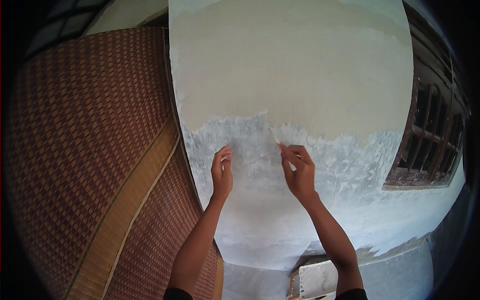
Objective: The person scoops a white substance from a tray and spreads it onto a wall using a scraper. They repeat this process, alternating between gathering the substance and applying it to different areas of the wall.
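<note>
Both of my hands are raised in front of a wall whose upper part is beige and whose lower part is pale, patchy and peeling. My right hand has its thumb and index finger pinched around the end of a thin whitish sliver, which slants up and left near the ragged paint edge. My left hand, to the left, has its fingers curved and its thumb apart, with nothing seen in it. Whether either hand touches the wall is unclear.
A woven red-brown and tan mat panel stands along the left. At the right is a wooden barred window. Low down, behind my right forearm, sits a box with a whitish top on the grey floor.
</note>
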`<state>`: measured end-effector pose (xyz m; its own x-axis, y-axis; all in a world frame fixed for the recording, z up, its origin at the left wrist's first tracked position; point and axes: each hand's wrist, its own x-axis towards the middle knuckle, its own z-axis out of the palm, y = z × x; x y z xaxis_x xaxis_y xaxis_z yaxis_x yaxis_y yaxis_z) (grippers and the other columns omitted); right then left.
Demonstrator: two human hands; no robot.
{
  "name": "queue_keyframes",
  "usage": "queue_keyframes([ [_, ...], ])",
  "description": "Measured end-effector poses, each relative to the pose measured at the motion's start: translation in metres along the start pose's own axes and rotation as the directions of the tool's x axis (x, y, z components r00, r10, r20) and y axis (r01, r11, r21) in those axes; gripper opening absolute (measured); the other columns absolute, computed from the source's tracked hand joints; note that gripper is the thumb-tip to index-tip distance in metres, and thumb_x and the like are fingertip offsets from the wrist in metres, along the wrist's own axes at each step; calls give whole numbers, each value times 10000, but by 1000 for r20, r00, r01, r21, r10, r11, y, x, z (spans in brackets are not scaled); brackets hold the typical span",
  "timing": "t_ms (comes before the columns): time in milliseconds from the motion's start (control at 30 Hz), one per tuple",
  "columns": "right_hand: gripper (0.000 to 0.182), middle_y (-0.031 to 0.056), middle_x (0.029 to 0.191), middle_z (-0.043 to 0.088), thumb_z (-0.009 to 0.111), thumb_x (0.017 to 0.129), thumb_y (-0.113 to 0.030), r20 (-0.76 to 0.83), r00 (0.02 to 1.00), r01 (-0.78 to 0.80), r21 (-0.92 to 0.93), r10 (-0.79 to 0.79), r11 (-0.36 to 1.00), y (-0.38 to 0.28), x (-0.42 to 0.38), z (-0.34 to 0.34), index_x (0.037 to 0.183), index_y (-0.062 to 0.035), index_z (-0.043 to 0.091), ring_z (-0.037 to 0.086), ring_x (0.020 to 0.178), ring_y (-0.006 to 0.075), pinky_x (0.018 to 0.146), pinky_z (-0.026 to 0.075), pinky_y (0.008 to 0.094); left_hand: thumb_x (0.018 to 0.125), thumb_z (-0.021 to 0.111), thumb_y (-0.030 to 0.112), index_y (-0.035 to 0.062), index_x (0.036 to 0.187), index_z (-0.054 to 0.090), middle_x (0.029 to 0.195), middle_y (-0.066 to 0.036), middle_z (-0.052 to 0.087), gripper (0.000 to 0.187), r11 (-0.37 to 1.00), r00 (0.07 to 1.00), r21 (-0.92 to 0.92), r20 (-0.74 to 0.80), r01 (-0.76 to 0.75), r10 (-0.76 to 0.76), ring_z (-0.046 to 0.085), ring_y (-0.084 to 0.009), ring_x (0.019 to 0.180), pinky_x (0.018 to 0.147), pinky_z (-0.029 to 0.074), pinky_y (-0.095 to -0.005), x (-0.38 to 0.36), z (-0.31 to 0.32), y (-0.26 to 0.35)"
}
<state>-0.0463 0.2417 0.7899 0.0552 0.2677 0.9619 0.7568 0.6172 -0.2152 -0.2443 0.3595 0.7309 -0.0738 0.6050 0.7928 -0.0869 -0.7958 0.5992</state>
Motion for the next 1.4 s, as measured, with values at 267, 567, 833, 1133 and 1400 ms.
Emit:
queue_keyframes([
  [267, 385, 44, 991, 588, 715, 734, -22, 32, 887, 439, -366, -461, 820, 12, 46, 64, 1116, -62, 704, 577, 791, 171, 728, 487, 318, 920, 428, -21, 1, 1203, 573, 1097, -98, 582, 318, 996, 995, -39, -63, -75, 72, 568, -184, 1050, 912, 443, -308, 36, 15, -27],
  [567, 409, 82, 1035, 592, 690, 737, -40, 87, 901, 399, -549, -425, 734, 27, 45, 103, 1145, -66, 689, 597, 895, 228, 777, 489, 351, 888, 438, -16, -3, 1115, 586, 1007, -82, 576, 271, 981, 979, 7, -59, -196, 196, 554, -160, 936, 854, 443, -287, 54, 12, -67],
  [833, 430, 84, 1107, 613, 665, 743, -40, 157, 927, 351, -680, -339, 644, 31, 45, 119, 1173, -25, 658, 615, 955, 258, 875, 530, 398, 858, 542, 7, 37, 1070, 606, 921, -84, 575, 224, 952, 952, -17, -3, -307, 307, 538, -182, 783, 676, 424, -298, 68, 2, -85],
  [1133, 496, 105, 1144, 559, 653, 723, 25, 337, 931, 353, -744, -137, 568, 32, 43, 129, 1215, 58, 592, 528, 1121, 310, 585, 611, 261, 814, 572, 58, 23, 1059, 611, 960, -91, 606, 251, 887, 888, 26, 10, -461, 461, 513, -209, 743, 627, 404, -315, 73, 4, -102],
  [1400, 437, 125, 1109, 543, 646, 744, 24, 361, 911, 412, -784, -198, 464, 34, 40, 131, 1176, 75, 604, 522, 1158, 318, 602, 619, 254, 862, 569, 174, 13, 1057, 605, 970, -105, 609, 255, 815, 821, 123, 4, -566, 570, 506, -226, 760, 635, 400, -330, 75, 10, -110],
])
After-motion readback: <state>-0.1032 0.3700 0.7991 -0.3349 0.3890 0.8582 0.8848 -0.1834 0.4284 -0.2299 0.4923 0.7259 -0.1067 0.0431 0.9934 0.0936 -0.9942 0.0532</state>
